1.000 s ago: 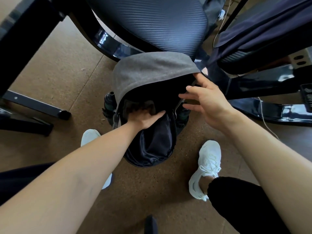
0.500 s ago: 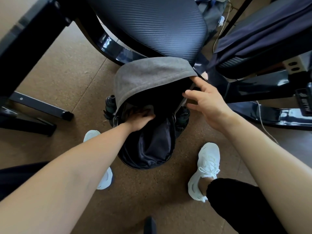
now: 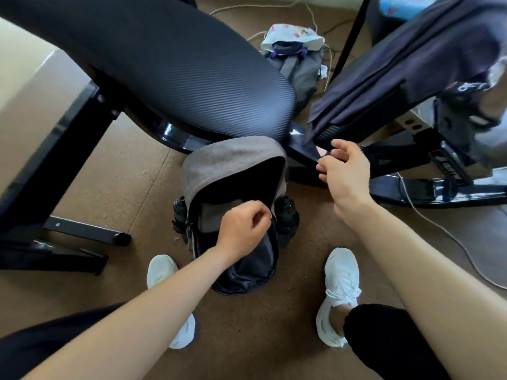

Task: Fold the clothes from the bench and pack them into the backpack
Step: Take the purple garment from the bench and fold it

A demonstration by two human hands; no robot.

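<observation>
Standing upright, backpack [image 3: 236,204] mouth up | left hand [image 3: 242,229] fingers curled, empty | right hand [image 3: 344,171] fingers spread

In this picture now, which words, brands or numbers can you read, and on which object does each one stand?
None can be read with certainty.
White lettering on the dark garment draped over the bench, top right: too blurred to read.
White lettering on the black frame plate at right: blurred, unreadable.
The backpack shows no text.
</observation>
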